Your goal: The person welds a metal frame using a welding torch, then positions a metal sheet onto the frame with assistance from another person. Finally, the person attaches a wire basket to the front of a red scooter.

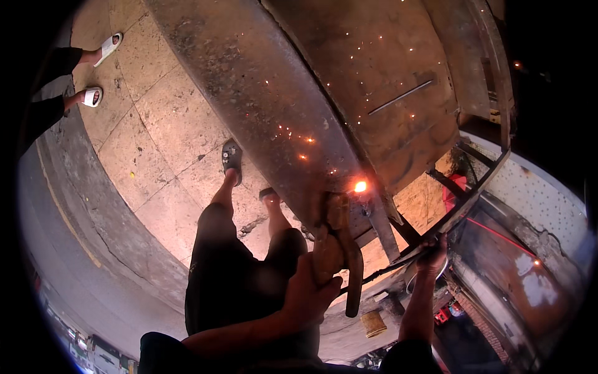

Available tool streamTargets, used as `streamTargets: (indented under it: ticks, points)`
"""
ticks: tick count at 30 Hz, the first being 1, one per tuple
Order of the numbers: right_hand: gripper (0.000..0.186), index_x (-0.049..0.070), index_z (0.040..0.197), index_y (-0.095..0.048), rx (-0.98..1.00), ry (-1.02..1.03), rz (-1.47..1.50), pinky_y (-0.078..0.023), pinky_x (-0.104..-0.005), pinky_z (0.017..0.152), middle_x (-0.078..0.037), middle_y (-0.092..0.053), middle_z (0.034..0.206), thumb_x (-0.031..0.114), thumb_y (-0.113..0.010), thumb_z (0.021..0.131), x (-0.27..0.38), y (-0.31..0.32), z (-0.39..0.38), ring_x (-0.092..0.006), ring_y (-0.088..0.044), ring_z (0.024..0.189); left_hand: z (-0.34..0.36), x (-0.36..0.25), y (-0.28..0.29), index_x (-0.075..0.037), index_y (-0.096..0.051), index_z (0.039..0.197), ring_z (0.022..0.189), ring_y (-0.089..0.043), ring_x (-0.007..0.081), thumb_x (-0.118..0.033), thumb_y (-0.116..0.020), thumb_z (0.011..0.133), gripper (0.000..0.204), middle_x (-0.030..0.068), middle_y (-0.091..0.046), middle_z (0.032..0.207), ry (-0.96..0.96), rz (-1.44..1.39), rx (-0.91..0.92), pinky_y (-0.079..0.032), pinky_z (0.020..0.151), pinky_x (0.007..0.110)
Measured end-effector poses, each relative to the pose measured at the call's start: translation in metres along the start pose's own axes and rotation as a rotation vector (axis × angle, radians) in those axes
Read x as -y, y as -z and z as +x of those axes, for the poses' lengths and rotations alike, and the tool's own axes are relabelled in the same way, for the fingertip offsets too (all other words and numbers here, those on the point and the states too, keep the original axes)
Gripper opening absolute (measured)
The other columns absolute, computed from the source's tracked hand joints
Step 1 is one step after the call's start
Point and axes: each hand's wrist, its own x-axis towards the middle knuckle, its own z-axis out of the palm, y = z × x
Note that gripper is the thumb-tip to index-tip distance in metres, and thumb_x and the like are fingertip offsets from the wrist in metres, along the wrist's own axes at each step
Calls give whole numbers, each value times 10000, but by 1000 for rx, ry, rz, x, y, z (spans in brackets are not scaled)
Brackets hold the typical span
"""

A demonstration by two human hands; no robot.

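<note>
Electrode holder [336,246] in left hand [308,293], upright, tip toward weld spark [360,186].

Big metal sheet [261,93] ran diagonally overhead w/ the weld spark [360,186] at its lower edge; electrode holder [336,249] sat just below it in the left hand [308,293]. Right hand [433,252] gripped frame bar [461,206] to the right. Another person's feet [99,68] stood far left on paving [156,143]
</note>
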Motion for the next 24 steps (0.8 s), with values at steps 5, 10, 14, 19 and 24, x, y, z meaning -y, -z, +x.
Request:
streamTargets:
  ticks: [5,10,14,19,24]
  points:
    - [257,156,895,-548,23,-27,-14,-374,-224,459,47,-449,594,410,-567,929,5,-7,-9,-97,-462,531,3,2,-3,-14,-415,1159,832,-619,223,-155,-694,779,492,153,-611,927,-90,25,-27,-507,710,350]
    - [265,152,892,-546,28,-27,-10,-374,-224,458,48,-436,590,414,-571,927,4,-4,-7,-96,-463,532,4,1,-4,-6,-416,1154,826,-627,227,-158,-694,783,487,160,-617,917,-98,17,-7,-509,705,352]
    - [270,149,905,-549,20,-25,-15,-365,-224,456,51,-431,592,418,-563,930,3,-3,-7,-96,-458,530,4,1,-4,-14,-405,1182,826,-669,348,-213,-696,806,516,222,-636,894,-136,71,-18,-520,698,397]
    - [270,151,912,-551,51,-4,-1,-356,-220,459,55,-430,592,420,-551,937,-1,5,2,-92,-451,529,5,1,-4,-14,-405,1182,826,-669,352,-216,-691,812,510,225,-634,885,-146,59,-17,-520,695,395]
    - [238,162,931,-548,34,-25,-12,-364,-223,484,53,-451,636,395,-512,959,1,5,1,-76,-440,555,7,3,-5,-17,-404,1183,807,-672,337,-213,-679,821,495,226,-633,884,-187,65,-24,-520,690,393]
